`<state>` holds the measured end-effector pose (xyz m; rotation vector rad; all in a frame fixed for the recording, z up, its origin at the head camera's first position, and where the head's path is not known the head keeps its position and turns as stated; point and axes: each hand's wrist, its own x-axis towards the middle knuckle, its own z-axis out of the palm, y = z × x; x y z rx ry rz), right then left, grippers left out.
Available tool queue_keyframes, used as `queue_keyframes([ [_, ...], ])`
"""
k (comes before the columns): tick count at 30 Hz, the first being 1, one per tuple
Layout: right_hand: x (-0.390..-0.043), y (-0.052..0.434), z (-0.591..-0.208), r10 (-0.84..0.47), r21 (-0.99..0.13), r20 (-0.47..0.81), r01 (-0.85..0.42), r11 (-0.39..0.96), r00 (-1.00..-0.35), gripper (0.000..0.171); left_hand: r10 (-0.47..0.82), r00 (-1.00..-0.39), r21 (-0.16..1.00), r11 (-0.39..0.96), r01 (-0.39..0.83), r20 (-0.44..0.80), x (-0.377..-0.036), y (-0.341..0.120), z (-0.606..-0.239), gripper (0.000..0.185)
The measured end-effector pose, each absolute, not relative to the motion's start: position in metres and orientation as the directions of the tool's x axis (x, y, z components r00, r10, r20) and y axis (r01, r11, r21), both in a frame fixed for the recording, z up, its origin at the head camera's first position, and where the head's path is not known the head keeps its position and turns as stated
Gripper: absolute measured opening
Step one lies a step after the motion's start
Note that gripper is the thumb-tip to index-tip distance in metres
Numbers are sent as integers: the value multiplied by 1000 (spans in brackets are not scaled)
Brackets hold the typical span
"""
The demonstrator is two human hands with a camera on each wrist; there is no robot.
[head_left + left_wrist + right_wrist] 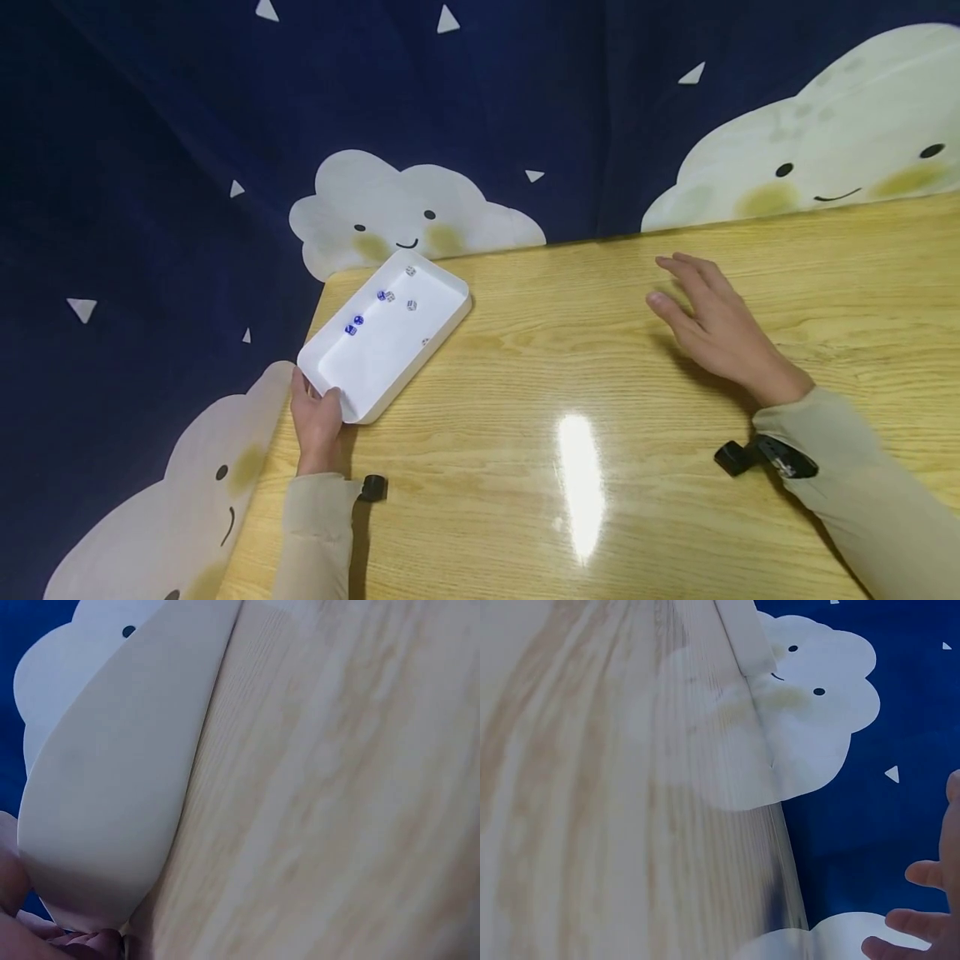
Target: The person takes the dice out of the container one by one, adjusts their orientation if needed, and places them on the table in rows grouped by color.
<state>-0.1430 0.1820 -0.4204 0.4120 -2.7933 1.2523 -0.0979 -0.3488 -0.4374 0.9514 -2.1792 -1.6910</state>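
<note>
A white rectangular tray (375, 358) lies slantwise at the left end of the table. My left hand (317, 421) grips its near left corner, thumb over the rim. Inside are several small dice: blue dice (358, 320) along the left wall and whitish dice (412, 306) farther back and to the right. The tray's outer wall (112, 772) fills much of the left wrist view, with fingers (82, 946) at its bottom end. Off to the right, my right hand (720, 333) is over the table with fingers spread and holds nothing.
The wooden table (525, 358) has a bright glare spot in front. A dark blue cloth (585, 125) with smiling clouds and white triangles stands behind it and along its left edge. A small black wrist camera (735, 458) sits at the right sleeve, another (373, 488) at the left.
</note>
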Motion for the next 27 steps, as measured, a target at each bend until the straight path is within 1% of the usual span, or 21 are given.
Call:
queue_keyframes([
  [4, -146, 178, -421, -228, -729, 151, -264, 631, -962, 61, -599, -775, 928, 139, -346, -199, -96, -349, -436, 93],
  [14, -152, 164, -424, -246, -741, 161, -282, 609, -956, 60, -559, -800, 909, 180, -376, -220, -96, -351, -436, 87],
  [21, -157, 155, -427, -259, -738, 183, -306, 601, -948, 59, -544, -801, 905, 163, -393, -250, -98, -348, -436, 88],
  [27, -160, 148, -429, -270, -744, 168, -302, 596, -948, 61, -532, -811, 892, 206, -402, -243, -97, -346, -436, 87],
])
